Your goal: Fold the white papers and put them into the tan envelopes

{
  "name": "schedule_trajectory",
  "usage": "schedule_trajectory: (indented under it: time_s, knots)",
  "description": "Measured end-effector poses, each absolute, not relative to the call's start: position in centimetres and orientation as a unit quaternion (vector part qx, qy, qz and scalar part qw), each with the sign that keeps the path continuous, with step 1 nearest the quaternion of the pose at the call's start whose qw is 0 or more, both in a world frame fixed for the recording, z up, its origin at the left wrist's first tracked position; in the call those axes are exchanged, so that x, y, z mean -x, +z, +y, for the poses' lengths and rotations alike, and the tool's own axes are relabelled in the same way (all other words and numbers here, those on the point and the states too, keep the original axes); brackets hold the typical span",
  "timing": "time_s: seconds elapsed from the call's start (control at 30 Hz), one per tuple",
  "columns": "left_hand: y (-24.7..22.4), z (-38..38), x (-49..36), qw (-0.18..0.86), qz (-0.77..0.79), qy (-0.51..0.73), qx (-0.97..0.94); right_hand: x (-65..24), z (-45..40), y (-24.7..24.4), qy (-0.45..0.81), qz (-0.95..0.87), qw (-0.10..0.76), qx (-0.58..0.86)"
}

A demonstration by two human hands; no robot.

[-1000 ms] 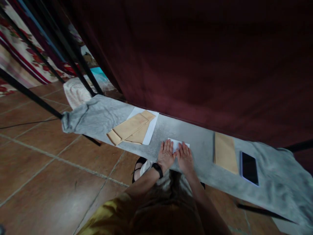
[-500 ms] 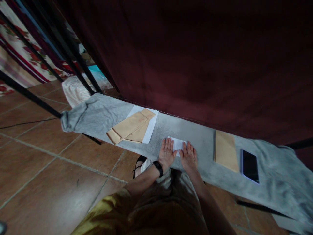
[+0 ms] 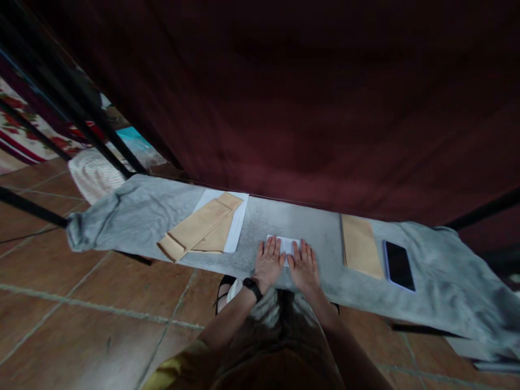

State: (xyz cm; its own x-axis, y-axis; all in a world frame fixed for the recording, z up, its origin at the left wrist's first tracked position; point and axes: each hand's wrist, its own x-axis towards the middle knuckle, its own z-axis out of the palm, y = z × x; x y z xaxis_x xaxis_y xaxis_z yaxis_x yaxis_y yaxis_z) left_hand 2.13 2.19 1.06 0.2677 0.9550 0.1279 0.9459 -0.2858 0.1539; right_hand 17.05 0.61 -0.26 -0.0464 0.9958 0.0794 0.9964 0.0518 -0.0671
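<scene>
A small piece of white paper (image 3: 287, 246) lies on the grey cloth-covered bench (image 3: 260, 227) in front of me. My left hand (image 3: 268, 263), with a dark band on its wrist, lies flat over the paper's left part, fingers pointing away from me. Over its right part rests my right hand (image 3: 304, 265), also flat, palm down. Both thumbs nearly meet in the middle. The hands cover much of the paper, so whether it is folded cannot be made out.
Brown paper envelopes (image 3: 203, 222) lie over white sheets (image 3: 240, 222) to the left. On the right are another brown envelope (image 3: 361, 246) and a phone (image 3: 399, 265). A dark red curtain (image 3: 284, 135) hangs behind the bench; black metal bars (image 3: 97, 127) stand at the left.
My view has turned slightly, so the bench sits more level and most things appear further left. Both hands stay flat on the white paper.
</scene>
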Motion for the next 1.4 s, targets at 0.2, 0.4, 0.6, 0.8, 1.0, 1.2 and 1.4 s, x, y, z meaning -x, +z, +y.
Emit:
schedule_trajectory:
  time_s: [0.2,0.4,0.6,0.8,1.0,1.2,1.4]
  knots:
    - [1.1,3.1,-1.8,0.018,0.614,0.111,-0.781,-17.0,0.8,-0.4,-0.007,-0.721,0.051,0.692]
    - [1.4,2.5,0.5,-0.004,0.631,0.113,-0.768,-17.1,0.9,-0.8,-0.011,-0.722,0.093,0.685]
    - [1.4,2.6,1.0,-0.014,0.624,0.103,-0.774,-17.0,1.0,-0.5,-0.01,-0.715,0.123,0.688]
    - [1.3,2.8,1.1,-0.024,0.618,0.084,-0.782,-14.3,1.5,0.1,0.04,-0.74,0.156,0.653]
    - [1.2,2.9,1.3,-0.034,0.612,0.086,-0.786,-13.2,1.0,-0.6,0.038,-0.763,0.178,0.62]
    - [1.3,2.9,1.1,-0.043,0.616,0.092,-0.781,-16.1,-0.5,-1.1,-0.018,-0.737,0.194,0.648]
    - [1.4,2.4,1.7,-0.043,0.619,0.089,-0.779,-18.2,-1.8,-1.6,-0.034,-0.726,0.192,0.66]
